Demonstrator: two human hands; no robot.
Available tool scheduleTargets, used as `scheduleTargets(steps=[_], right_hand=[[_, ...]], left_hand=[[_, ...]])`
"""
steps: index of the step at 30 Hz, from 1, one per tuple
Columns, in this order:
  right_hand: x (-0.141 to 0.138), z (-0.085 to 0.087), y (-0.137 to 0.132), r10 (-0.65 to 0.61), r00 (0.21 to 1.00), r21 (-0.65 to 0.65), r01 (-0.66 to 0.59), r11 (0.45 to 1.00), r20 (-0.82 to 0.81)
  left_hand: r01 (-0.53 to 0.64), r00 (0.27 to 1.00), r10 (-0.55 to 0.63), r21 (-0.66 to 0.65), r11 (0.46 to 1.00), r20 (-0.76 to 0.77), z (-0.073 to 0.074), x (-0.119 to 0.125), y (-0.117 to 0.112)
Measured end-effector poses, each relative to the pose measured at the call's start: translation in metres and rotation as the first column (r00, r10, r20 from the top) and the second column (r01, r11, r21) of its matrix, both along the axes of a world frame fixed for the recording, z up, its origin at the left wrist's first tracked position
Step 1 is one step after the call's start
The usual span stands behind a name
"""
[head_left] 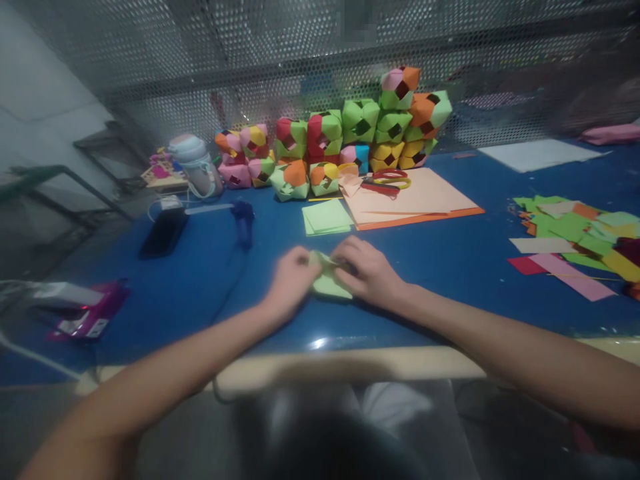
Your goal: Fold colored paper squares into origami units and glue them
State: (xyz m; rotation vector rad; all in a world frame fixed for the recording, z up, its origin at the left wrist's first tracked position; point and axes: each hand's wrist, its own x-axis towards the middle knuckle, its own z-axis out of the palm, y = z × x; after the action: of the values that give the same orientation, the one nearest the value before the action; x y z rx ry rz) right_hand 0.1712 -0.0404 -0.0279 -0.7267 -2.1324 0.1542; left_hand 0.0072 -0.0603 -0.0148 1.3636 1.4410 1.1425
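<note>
Between my two hands is a light green sheet of paper (330, 283), partly folded, just above or on the blue table. The fingers of my left hand (294, 272) pinch its left edge. On the other side, my right hand (367, 270) has its fingers closed on the paper's upper right part, and the fingertips hide some of the fold. Just beyond the hands lies a small stack of light green paper squares (327, 218). Several colourful folded-paper balls (361, 119) are piled in rows at the back of the table.
Scissors (385, 181) rest on peach and orange sheets (430, 193). Paper scraps (575, 233) spread on the right, near a white sheet (540, 155). Leftward are a blue glue gun (243, 220), a black phone (164, 232), a bottle (195, 163) and a pink device with cables (97, 313).
</note>
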Motion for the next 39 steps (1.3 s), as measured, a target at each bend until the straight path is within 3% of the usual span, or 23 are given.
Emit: scheduleTargets(steps=[4,13,19,26,33,39], right_hand=[[-0.003,0.0,0.0,-0.03,0.999,-0.086,0.026,0.996,-0.046],[0.001,0.005,-0.002,0.115,0.993,-0.041,-0.116,0.992,-0.025],[0.001,0.014,-0.005,0.072,0.983,-0.293,-0.119,0.949,-0.166],[0.0,0.013,-0.004,0.046,0.992,-0.391,-0.088,0.916,-0.115],[0.0,0.009,0.0,-0.076,0.979,-0.3,0.015,0.954,-0.192],[0.006,0.007,0.001,0.069,0.986,-0.011,-0.072,0.997,-0.149]], left_hand=[[-0.006,1.0,0.006,0.008,1.0,-0.019,0.0,0.002,-0.001],[-0.012,1.0,0.012,0.002,1.0,0.017,-0.001,0.001,0.0],[-0.004,0.999,0.005,0.016,1.0,-0.043,0.005,0.002,-0.003],[0.001,0.997,0.004,0.06,0.998,-0.082,0.006,0.002,-0.004],[0.017,0.999,-0.016,0.016,1.0,-0.043,0.004,0.003,-0.005],[0.011,0.997,-0.009,-0.026,1.0,0.075,-0.003,0.0,0.001]])
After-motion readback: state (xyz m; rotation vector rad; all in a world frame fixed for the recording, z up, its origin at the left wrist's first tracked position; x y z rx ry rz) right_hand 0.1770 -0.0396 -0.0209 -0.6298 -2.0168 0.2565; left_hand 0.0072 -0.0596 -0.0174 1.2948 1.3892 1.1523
